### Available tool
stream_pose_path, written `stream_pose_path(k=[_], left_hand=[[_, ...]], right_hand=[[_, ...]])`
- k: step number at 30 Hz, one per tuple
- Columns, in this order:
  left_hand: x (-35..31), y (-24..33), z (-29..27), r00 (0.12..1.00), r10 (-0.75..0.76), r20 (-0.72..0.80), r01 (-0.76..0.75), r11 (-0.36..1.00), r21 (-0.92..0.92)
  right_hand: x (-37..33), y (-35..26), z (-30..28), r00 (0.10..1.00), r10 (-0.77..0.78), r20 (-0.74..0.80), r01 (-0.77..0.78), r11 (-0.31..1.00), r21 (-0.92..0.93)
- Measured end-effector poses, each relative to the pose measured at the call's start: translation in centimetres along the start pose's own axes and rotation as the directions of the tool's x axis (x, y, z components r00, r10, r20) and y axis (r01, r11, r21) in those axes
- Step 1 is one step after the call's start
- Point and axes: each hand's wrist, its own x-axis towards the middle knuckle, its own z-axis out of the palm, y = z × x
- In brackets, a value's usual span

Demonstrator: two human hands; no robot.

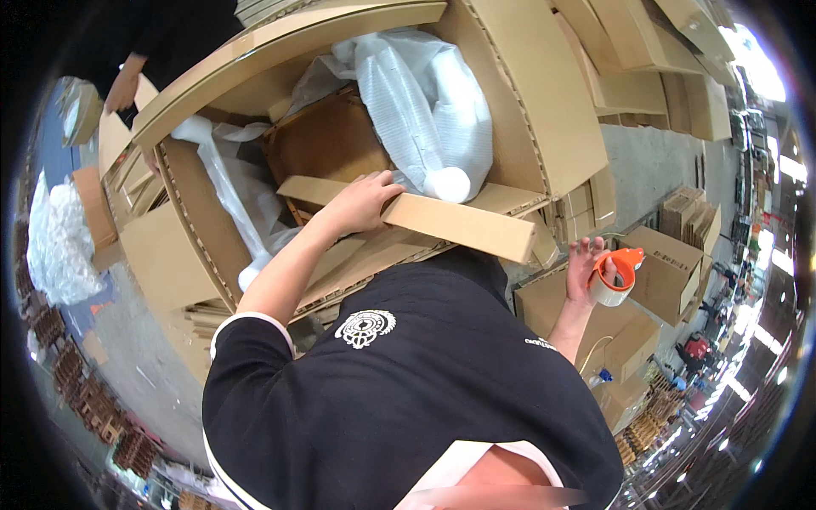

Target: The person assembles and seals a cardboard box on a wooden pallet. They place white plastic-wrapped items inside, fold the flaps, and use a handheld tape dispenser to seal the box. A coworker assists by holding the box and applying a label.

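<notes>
My left hand (365, 202) grips a long, narrow folded cardboard piece (463, 226) from above. The piece lies slantwise over the near side of a large open carton (501, 200), and its right end sticks out past the edge. Inside the carton are a brown wooden panel (327, 136) and white foam-wrapped parts (399, 110), some under clear plastic. Out to the right, my right hand (583, 270) holds an orange tape dispenser (627, 260) with a roll of tape. Its thumb seems hooked through the ring, while the other fingers stick up.
Another person's hand (124, 90) shows beyond the carton at the upper left. White plastic wrap (64, 238) lies on the left. Smaller cartons (667, 272) stand on the floor at the right, and flattened cardboard (637, 51) is stacked at the upper right.
</notes>
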Motion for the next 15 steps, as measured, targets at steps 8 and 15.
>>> stream_pose_path(k=[8, 15], left_hand=[[-0.3, 12.0, -12.9, 0.982, 0.156, -0.109, -0.179, 0.954, -0.240], [-2.4, 20.5, -12.5, 0.784, 0.280, -0.553, 0.072, 0.845, 0.531]], right_hand=[[7.7, -4.1, 11.1, 0.866, -0.261, 0.427, 0.250, 0.965, 0.083], [13.9, -9.5, 16.0, 0.743, -0.485, 0.461, 0.424, 0.874, 0.237]])
